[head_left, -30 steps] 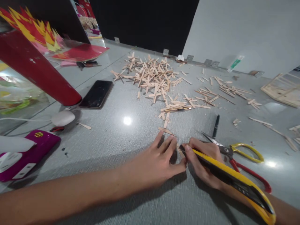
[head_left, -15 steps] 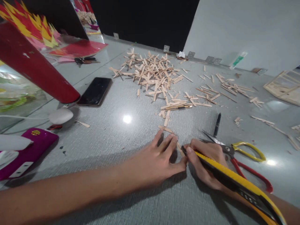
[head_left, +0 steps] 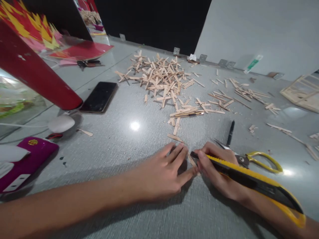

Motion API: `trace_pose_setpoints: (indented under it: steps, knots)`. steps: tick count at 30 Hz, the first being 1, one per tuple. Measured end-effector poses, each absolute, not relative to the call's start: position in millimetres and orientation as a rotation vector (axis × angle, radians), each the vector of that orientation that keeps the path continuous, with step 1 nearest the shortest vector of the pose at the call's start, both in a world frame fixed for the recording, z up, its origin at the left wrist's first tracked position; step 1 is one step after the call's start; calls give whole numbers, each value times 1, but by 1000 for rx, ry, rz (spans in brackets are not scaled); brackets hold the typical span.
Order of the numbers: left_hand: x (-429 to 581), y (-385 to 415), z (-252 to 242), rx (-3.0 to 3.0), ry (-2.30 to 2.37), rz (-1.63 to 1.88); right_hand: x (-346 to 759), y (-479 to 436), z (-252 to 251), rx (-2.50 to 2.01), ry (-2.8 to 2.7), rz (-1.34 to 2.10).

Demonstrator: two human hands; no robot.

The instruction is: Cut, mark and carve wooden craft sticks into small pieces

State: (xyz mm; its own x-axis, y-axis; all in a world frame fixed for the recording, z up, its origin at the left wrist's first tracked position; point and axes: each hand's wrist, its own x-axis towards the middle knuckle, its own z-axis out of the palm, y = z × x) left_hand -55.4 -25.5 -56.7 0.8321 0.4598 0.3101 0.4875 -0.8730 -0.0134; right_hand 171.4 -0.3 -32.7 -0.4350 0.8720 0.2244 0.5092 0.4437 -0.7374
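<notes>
My right hand [head_left: 218, 167] is closed around a yellow and black utility knife [head_left: 245, 174]. The knife's front end meets a small wooden craft stick [head_left: 191, 160] on the table, and its long handle reaches back over my right forearm. My left hand [head_left: 169, 169] holds that stick down, with the thumb at its near end and the fingertips at its far end; part of the stick is hidden beneath them. Just beyond the left fingertips lies another craft stick [head_left: 175, 137]. Scissors [head_left: 243, 160] with one yellow and one red handle lie partly behind my right hand.
A big heap of craft sticks [head_left: 161, 76] covers the table's back middle, and cut pieces [head_left: 249, 93] are scattered rightward. A black pen [head_left: 230, 132] lies by the scissors. On the left are a phone [head_left: 99, 97], a red tube [head_left: 37, 66] and a purple device [head_left: 30, 162].
The knife has swung so its handle points more to the right, and its front end has shifted slightly left and up along the stick. My left hand stays nearly in place.
</notes>
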Motion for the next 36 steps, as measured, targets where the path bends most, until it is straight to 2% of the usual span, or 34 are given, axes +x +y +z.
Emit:
trace_pose_setpoints:
  steps: [36]
  knots:
    - [-53,-34,-59,-2943,-898,-392,177,-4,-44,-1042,-2235,752]
